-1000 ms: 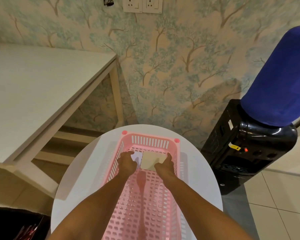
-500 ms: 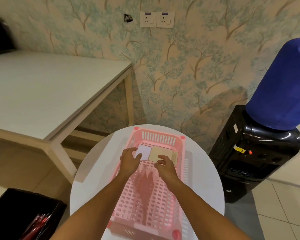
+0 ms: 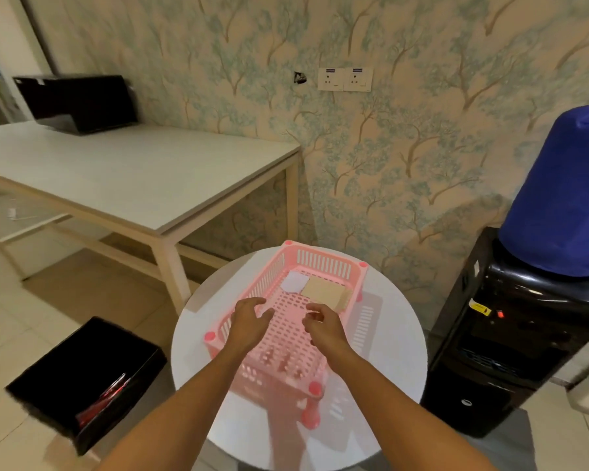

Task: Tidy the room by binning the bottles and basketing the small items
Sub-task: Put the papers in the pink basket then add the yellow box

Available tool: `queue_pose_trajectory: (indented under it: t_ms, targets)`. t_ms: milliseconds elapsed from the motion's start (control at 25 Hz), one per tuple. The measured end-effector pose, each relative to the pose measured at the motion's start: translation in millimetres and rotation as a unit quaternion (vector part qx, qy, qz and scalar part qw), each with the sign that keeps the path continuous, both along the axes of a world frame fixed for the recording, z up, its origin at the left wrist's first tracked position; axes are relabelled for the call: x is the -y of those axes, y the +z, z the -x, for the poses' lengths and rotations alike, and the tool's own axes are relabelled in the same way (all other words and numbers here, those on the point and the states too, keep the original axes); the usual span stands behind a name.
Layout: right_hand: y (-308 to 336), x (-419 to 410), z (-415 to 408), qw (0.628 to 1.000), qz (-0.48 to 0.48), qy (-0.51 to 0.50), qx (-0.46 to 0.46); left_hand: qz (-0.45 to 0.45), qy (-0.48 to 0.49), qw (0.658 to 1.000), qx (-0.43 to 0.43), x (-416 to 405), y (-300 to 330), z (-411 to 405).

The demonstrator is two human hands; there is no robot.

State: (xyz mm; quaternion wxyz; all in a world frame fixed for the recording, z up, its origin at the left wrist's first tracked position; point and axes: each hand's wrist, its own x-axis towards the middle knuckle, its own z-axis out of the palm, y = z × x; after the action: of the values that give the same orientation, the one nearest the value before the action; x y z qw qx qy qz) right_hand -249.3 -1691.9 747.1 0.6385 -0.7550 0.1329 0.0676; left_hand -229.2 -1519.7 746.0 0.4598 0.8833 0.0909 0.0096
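Both hands, left hand [image 3: 250, 321] and right hand [image 3: 322, 326], withdrawn empty, fingers loose, cards [image 3: 322, 292] beyond in basket [image 3: 323, 265].

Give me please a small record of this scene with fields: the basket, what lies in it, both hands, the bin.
basket: pink basket on round white table
contents: white card beside tan card, at far end
left hand: empty, fingers loosely spread above basket
right hand: empty, fingers loosely curled above basket
bin: black bin on floor, something red inside
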Motion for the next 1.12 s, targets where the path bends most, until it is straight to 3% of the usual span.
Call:
queue_pose_trajectory:
  t_ms: [360,520,800,1120]
  targets:
    - [-19,-49,106,0.992,0.018,0.099,0.069,-0.025,0.092,0.995,-0.017,-64,-8,149]
    - [-34,-94,158,0.987,0.02,0.153,0.053,-0.024,0.179,0.983,-0.036,-111,-19,222]
    - [-64,-155,212,0.972,0.057,0.226,0.02,-0.021,0.24,0.969,-0.059,-181,-27,303]
    - [-102,-265,286,0.964,0.101,0.243,-0.043,-0.06,0.219,0.965,-0.134,-297,-66,389]
